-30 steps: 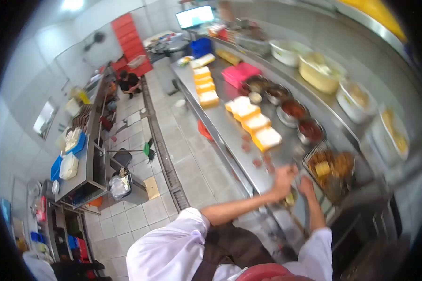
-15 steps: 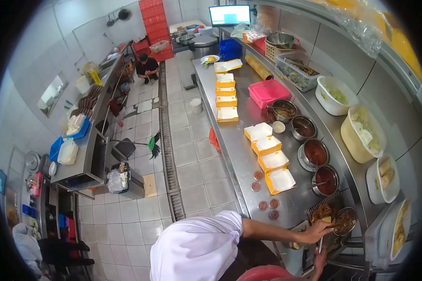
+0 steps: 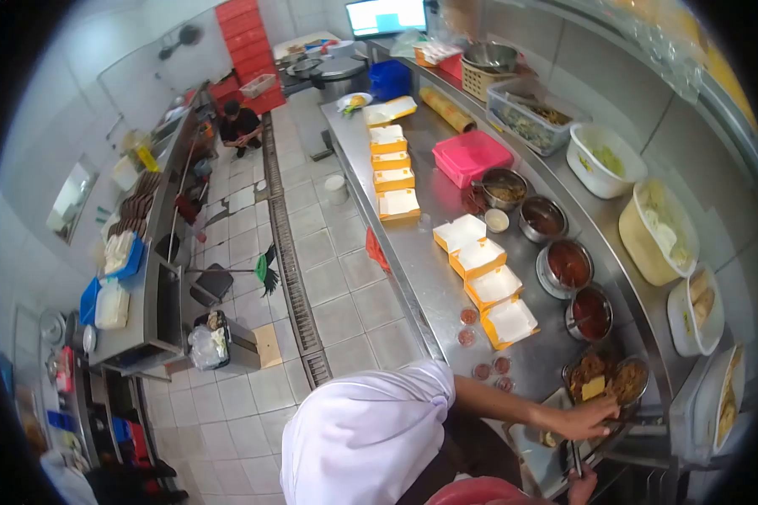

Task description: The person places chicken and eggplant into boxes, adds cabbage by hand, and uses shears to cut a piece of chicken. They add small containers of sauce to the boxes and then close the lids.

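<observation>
My left hand (image 3: pixel 589 418) reaches from a white sleeve over the right end of the counter, fingers spread and apparently holding nothing. Just beyond it, a yellow block (image 3: pixel 594 387) lies on browned food (image 3: pixel 589 368) in a tray. Below, my right hand (image 3: pixel 582 486) is closed around a slim metal utensil (image 3: pixel 576 459) that looks like a knife; its tip is close to my left hand. Under my forearm sits a pale cutting board (image 3: pixel 535 442) with a small piece of food (image 3: pixel 548 439). A bowl of brown shredded food (image 3: pixel 627 381) stands beside the tray.
Open yellow-and-white boxes (image 3: pixel 512 321) stand in rows on the steel counter (image 3: pixel 429 290), with small sauce cups (image 3: pixel 482 371) nearby. Pots of red sauce (image 3: pixel 569 263) line the back, below a shelf of tubs (image 3: pixel 659 231). Another person (image 3: pixel 240 126) crouches on the far floor.
My left hand has let go of the yellow block, which now rests on the browned food, and its fingers have opened. The whole view has shifted slightly as my head moved.
</observation>
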A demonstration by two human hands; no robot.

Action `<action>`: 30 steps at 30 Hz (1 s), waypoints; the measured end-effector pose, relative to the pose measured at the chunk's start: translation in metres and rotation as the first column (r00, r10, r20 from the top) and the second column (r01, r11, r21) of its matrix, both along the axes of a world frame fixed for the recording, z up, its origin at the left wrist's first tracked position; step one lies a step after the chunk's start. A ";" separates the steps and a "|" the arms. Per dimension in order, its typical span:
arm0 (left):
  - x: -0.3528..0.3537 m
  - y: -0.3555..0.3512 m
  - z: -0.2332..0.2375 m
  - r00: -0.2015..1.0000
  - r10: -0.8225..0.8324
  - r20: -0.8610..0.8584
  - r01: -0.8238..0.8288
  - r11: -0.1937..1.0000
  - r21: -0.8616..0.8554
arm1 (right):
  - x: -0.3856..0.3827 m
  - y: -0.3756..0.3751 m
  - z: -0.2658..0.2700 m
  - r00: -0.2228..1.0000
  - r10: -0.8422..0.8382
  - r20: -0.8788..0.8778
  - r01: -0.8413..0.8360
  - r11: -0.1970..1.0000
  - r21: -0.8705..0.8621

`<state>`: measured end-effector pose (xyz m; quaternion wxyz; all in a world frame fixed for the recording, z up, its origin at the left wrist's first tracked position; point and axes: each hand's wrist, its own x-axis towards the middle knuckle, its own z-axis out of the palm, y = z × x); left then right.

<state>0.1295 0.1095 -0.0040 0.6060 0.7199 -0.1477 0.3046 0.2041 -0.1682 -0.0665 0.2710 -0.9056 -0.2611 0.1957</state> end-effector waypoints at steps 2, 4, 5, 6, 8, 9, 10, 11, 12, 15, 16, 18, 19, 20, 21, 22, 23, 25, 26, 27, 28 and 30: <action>-0.008 0.017 -0.001 0.995 -0.020 0.096 0.026 0.998 -0.061 | -0.028 0.016 0.024 0.978 0.036 0.206 -0.038 0.999 0.007; -0.035 0.062 0.008 0.994 -0.037 -0.099 0.041 0.998 0.046 | -0.058 0.033 0.047 0.936 -0.008 0.351 0.102 0.963 -0.250; -0.045 0.078 -0.001 0.996 0.091 -0.018 -0.088 0.990 0.114 | -0.071 0.050 0.064 0.948 -0.039 0.317 0.173 0.897 -0.408; -0.049 0.096 -0.020 0.998 0.027 -0.062 -0.025 0.999 0.036 | -0.066 0.038 0.056 0.945 -0.070 0.319 0.189 0.913 -0.360; -0.049 0.128 -0.093 0.993 0.068 0.099 -0.061 0.995 -0.080 | -0.080 0.037 0.056 0.919 -0.146 0.366 0.254 0.929 -0.267; -0.073 0.148 -0.100 0.971 -0.020 -0.238 -0.036 0.972 -0.231 | -0.090 0.046 0.063 0.920 -0.149 0.362 0.267 0.915 -0.302; -0.087 0.177 -0.111 0.932 0.067 -0.357 -0.101 0.992 -0.077 | -0.101 0.055 0.068 0.921 -0.200 0.335 0.312 0.893 -0.323; -0.110 0.210 -0.090 0.886 0.151 -0.439 -0.139 0.989 0.057 | -0.105 0.072 0.066 0.917 -0.253 0.308 0.351 0.879 -0.323; -0.112 0.231 -0.128 0.876 0.188 -0.445 -0.234 0.971 -0.049 | -0.111 0.079 0.067 0.906 -0.239 0.349 0.353 0.882 -0.312; -0.142 0.272 -0.139 0.818 0.250 -0.519 -0.300 0.954 -0.012 | -0.126 0.089 0.072 0.907 -0.259 0.332 0.377 0.850 -0.368; -0.150 0.273 -0.133 0.813 0.185 -0.551 -0.272 0.959 -0.079 | -0.128 0.088 0.071 0.901 -0.245 0.357 0.384 0.833 -0.399; -0.160 0.277 -0.134 0.782 0.125 -0.610 -0.255 0.958 -0.131 | -0.130 0.083 0.064 0.879 -0.193 0.436 0.383 0.831 -0.404; -0.160 0.276 -0.136 0.759 0.130 -0.638 -0.264 0.957 -0.119 | -0.129 0.082 0.062 0.857 -0.153 0.492 0.371 0.846 -0.382; -0.160 0.275 -0.138 0.763 0.102 -0.639 -0.235 0.964 -0.128 | -0.128 0.085 0.063 0.852 -0.175 0.494 0.397 0.831 -0.389; -0.160 0.274 -0.138 0.748 0.082 -0.658 -0.229 0.963 -0.140 | -0.125 0.089 0.065 0.866 -0.159 0.474 0.391 0.807 -0.443; -0.159 0.273 -0.139 0.732 0.068 -0.678 -0.228 0.962 -0.150 | -0.121 0.093 0.065 0.882 -0.141 0.450 0.377 0.783 -0.494; -0.156 0.271 -0.141 0.731 0.054 -0.680 -0.214 0.965 -0.154 | -0.116 0.096 0.062 0.881 -0.151 0.448 0.387 0.775 -0.499; -0.151 0.268 -0.147 0.722 0.049 -0.690 -0.184 0.975 -0.124 | -0.103 0.100 0.055 0.812 0.021 0.583 0.365 0.761 -0.537; -0.148 0.266 -0.148 0.721 0.046 -0.691 -0.181 0.976 -0.124 | -0.095 0.102 0.053 0.813 0.019 0.582 0.367 0.759 -0.537; -0.146 0.264 -0.148 0.723 0.019 -0.690 -0.153 0.979 -0.133 | -0.087 0.106 0.050 0.794 0.142 0.592 0.315 0.736 -0.600; -0.144 0.262 -0.145 0.726 -0.008 -0.687 -0.124 0.982 -0.142 | -0.080 0.109 0.048 0.762 0.263 0.591 0.269 0.702 -0.659; -0.141 0.257 -0.136 0.727 -0.014 -0.687 -0.114 0.984 -0.140 | -0.067 0.118 0.044 0.767 0.328 0.552 0.226 0.667 -0.710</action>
